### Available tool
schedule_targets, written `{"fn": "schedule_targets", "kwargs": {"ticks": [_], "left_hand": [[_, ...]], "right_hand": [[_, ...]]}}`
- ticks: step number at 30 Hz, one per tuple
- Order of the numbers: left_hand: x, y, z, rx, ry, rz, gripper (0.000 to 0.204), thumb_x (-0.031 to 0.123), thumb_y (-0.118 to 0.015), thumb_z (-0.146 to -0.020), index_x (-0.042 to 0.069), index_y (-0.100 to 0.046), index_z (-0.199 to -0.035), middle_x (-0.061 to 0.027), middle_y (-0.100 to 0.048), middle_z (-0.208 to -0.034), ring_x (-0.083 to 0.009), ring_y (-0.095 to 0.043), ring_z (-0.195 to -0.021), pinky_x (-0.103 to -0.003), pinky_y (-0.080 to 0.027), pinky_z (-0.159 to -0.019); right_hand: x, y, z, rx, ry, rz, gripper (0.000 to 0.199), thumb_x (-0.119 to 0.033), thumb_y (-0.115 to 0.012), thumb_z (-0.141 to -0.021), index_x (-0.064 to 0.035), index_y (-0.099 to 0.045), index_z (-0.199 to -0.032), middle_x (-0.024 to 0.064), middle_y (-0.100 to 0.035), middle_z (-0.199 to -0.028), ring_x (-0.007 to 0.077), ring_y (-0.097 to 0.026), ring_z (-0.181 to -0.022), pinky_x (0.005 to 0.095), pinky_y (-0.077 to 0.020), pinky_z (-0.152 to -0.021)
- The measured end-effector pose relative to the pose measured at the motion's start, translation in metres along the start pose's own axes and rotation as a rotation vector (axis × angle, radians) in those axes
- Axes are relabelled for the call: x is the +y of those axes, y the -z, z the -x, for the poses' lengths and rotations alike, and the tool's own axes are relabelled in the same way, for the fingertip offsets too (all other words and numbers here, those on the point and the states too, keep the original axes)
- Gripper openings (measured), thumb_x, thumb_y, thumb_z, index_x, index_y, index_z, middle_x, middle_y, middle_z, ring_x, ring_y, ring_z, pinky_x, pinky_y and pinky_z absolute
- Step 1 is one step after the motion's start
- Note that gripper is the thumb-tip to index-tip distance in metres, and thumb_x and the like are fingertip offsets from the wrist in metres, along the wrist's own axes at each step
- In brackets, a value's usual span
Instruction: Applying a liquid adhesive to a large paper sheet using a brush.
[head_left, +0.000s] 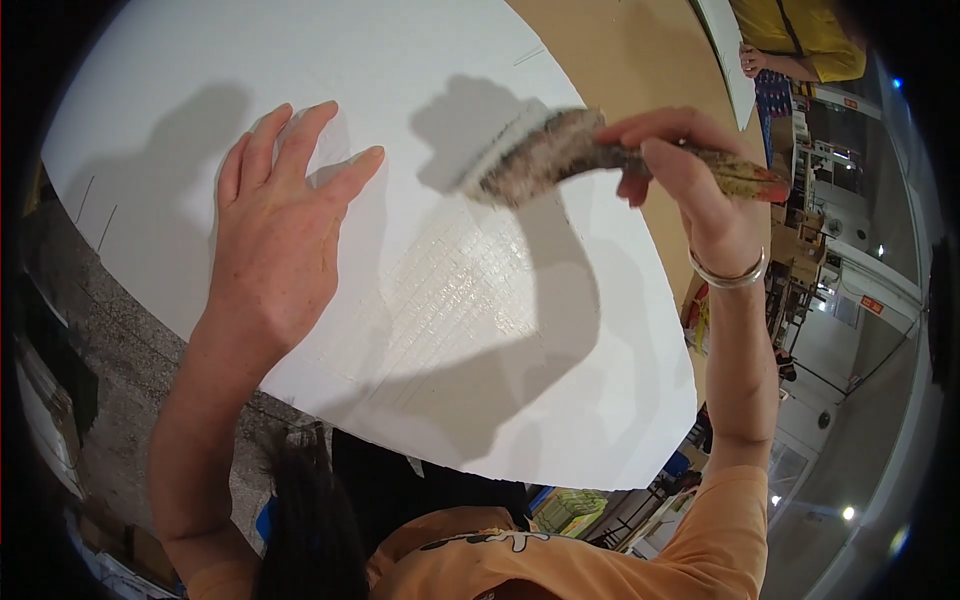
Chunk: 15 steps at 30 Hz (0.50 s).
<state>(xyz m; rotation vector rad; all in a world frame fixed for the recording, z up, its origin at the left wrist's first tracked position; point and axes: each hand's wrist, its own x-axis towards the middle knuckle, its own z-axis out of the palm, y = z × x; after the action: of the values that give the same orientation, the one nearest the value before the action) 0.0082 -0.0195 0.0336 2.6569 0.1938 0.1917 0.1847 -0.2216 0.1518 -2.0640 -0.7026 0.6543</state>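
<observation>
My right hand point(690, 175) is closed around the handle of a wide, worn brush point(545, 155), whose pale bristles point left toward a large white sheet point(480, 400). Whether the bristle tips touch the sheet I cannot tell. Below the brush, a wet, shiny patch point(465, 270) with crossing streaks marks the sheet's middle. My left hand point(280, 210) lies on the sheet to the left of that patch, its fingers spread and holding nothing. Both hands and the brush cast shadows on the white surface.
A brown tabletop point(640, 45) shows beyond the sheet's far right edge. Another person in a yellow top point(810, 40) stands at the upper right, a hand by a white board point(722, 50). Speckled floor point(130, 330) is at the left; boxes point(800, 245) stand at the right.
</observation>
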Motion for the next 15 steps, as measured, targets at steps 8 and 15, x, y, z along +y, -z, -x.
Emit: {"fn": "schedule_targets", "kwargs": {"ticks": [8, 15], "left_hand": [[-0.001, 0.0, 0.001, 0.007, -0.01, -0.001, 0.04, -0.001, -0.052, -0.08, 0.014, -0.063, -0.115, -0.0133, -0.041, -0.133, -0.0324, -0.032, -0.128, -0.044, -0.022, -0.108], [-0.001, 0.0, 0.001, 0.003, -0.014, -0.027, 0.039, 0.0, -0.052, -0.08, 0.013, -0.063, -0.115, -0.0133, -0.041, -0.133, -0.0328, -0.032, -0.128, -0.044, -0.022, -0.108]], "right_hand": [[-0.008, -0.001, -0.002, 0.004, 0.047, -0.061, 0.016, -0.012, -0.059, -0.083, 0.0026, -0.066, -0.086, 0.0076, -0.065, -0.075, 0.0101, -0.058, -0.059, 0.0222, -0.0465, -0.053], [-0.005, 0.011, 0.009, -0.051, -0.019, 0.051, 0.017, -0.012, -0.057, -0.084, 0.0025, -0.066, -0.085, 0.0072, -0.066, -0.076, 0.0091, -0.057, -0.058, 0.0228, -0.0461, -0.052]]}}
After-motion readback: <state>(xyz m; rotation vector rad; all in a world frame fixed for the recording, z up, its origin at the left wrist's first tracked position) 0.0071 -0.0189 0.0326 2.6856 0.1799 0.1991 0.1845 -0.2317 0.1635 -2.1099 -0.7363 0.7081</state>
